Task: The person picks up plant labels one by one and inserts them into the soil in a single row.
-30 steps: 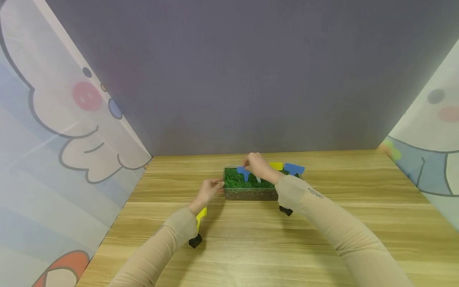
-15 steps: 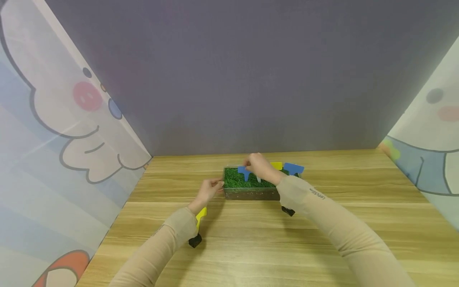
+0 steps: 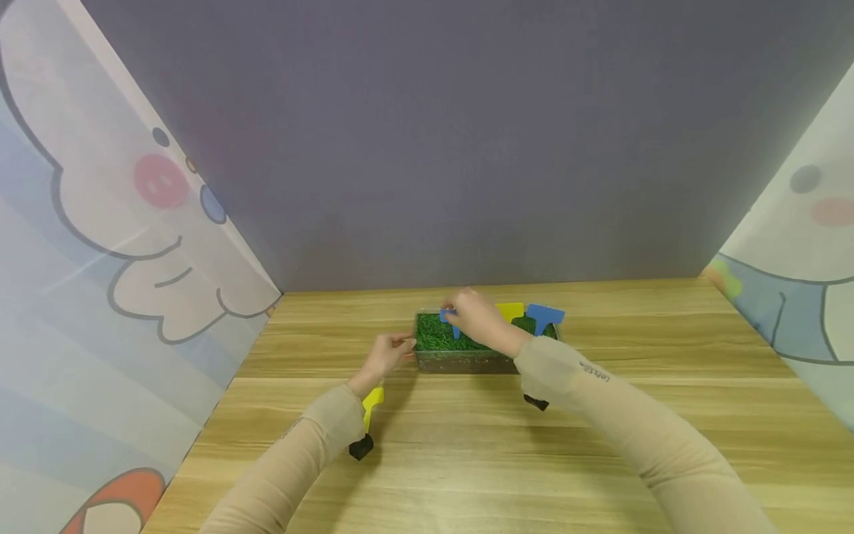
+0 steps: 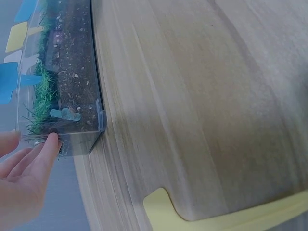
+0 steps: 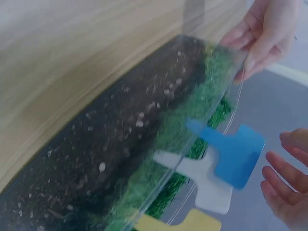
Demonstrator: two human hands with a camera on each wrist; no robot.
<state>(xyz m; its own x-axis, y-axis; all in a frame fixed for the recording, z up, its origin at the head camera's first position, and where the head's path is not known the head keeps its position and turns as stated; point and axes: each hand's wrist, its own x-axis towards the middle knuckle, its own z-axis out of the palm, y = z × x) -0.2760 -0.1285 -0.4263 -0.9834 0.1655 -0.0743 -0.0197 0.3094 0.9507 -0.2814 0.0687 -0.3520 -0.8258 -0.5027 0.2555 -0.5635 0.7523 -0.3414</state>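
Note:
A clear planter box (image 3: 467, 363) of dark soil and green grass stands on the table, with T-shaped plant labels in its grass. My left hand (image 3: 383, 357) holds the box's left end, thumb and fingers at the corner. Just off a blue plant label (image 5: 239, 155) is my right hand (image 5: 288, 175), its fingers loosely spread and a gap between them and the label. Beside that label stand a white label (image 5: 214, 185) and a yellow label (image 5: 199, 222). Another blue label (image 3: 545, 316) rises from the box's right end. My right hand hides part of the grass in the head view.
A yellow label (image 3: 373, 399) stands in a black block (image 3: 361, 447) beside my left forearm. Another black block (image 3: 536, 403) shows below my right sleeve. Behind the wooden table (image 3: 454, 460) rises a grey wall (image 3: 494, 148); cartoon-printed panels flank both sides.
My right hand has let go of the blue label and shifted slightly left; it is blurred in the head view. The left hand stays at the box's end.

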